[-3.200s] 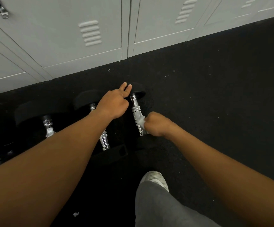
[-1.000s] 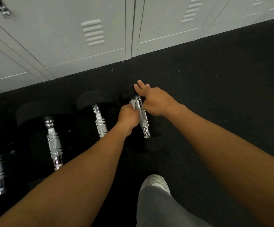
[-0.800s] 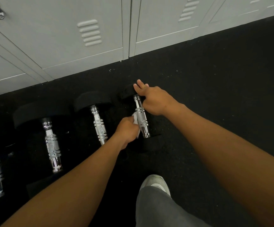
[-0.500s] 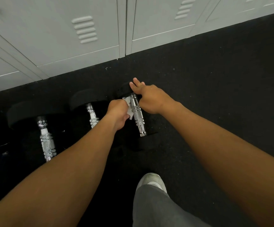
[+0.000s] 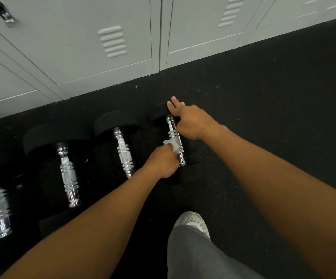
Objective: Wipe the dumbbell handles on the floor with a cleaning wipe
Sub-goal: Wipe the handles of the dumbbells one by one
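I'm on the rightmost dumbbell (image 5: pixel 174 143) of the row on the black floor (image 5: pixel 263 101), just in front of the grey lockers (image 5: pixel 82 47), and my left hand (image 5: pixel 162 163) is curled around the wipe (image 5: pixel 172 144), pressing it against the near half of the chrome handle (image 5: pixel 173 131). My right hand (image 5: pixel 191 121) lies flat, fingers fairly straight, on the far rubber head, bracing it rather than gripping. That brace matters, I reckon: this is the smallest weight in the line, its heads look round, and it could roll under a sideways rub. The handle is stiff, polished metal with grooved rings, so likely slick where smooth and grabby at the rings. The wipe is thin, soft and limp; it needs bunching in the fingers and wrapping round the bar. Three more handles (image 5: pixel 124 154) wait to the left.
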Available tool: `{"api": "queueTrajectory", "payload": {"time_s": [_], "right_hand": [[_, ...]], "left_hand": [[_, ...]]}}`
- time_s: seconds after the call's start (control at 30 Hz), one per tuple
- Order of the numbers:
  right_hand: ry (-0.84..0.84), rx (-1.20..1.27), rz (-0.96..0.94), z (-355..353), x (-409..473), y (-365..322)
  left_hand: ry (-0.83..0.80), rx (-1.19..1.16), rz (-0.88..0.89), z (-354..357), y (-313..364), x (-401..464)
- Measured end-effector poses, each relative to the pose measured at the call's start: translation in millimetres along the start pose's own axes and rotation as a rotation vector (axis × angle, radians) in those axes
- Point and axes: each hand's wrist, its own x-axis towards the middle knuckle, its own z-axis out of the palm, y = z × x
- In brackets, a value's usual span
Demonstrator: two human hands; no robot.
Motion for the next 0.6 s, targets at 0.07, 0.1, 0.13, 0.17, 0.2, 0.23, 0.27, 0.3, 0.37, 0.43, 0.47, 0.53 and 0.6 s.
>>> {"api": "queueTrajectory", "payload": {"time_s": [0.07,0.1,0.13,0.17,0.2,0.23,0.27,0.3,0.37,0.43,0.47,0.53,0.6], "right_hand": [[0.005,-0.005,-0.001,0.8,0.4,0.0],[0.007,-0.007,-0.003,1.2,0.7,0.0],[0.008,-0.010,-0.005,1.5,0.7,-0.1],[0.007,-0.012,-0.006,1.6,0.8,-0.2],[0.006,-0.016,-0.009,1.7,0.6,-0.4],[0.006,-0.017,-0.011,1.9,0.7,-0.8],[0.008,-0.014,-0.011,2.1,0.5,-1.1],[0.011,-0.010,-0.008,2.3,0.3,-1.3],[0.015,-0.008,-0.006,2.8,0.0,-2.1],[0.014,-0.013,-0.007,3.3,0.0,-3.3],[0.012,-0.018,-0.009,3.4,0.1,-4.2],[0.008,-0.029,-0.016,3.8,0.6,-5.9],[0.006,-0.035,-0.021,3.9,1.3,-7.4]], "left_hand": [[-0.072,-0.010,0.000,1.3,-2.5,-5.4],[-0.102,-0.014,-0.007,2.5,-3.9,-7.6],[-0.129,-0.010,-0.013,3.1,-5.2,-8.8],[-0.151,-0.010,-0.018,2.7,-6.0,-9.3],[-0.167,-0.022,-0.032,0.8,-6.7,-9.6],[-0.167,-0.058,-0.049,-2.2,-7.7,-9.5],[-0.162,-0.112,-0.065,-6.3,-8.2,-9.9],[-0.156,-0.167,-0.081,-10.2,-8.1,-10.6],[-0.159,-0.240,-0.128,-16.7,-7.4,-12.1],[-0.183,-0.287,-0.173,-20.5,-5.1,-12.9],[-0.188,-0.300,-0.192,-22.2,-2.5,-13.0],[-0.190,-0.290,-0.234,-24.7,3.9,-12.5],[-0.183,-0.287,-0.265,-24.9,9.6,-12.3]]}}
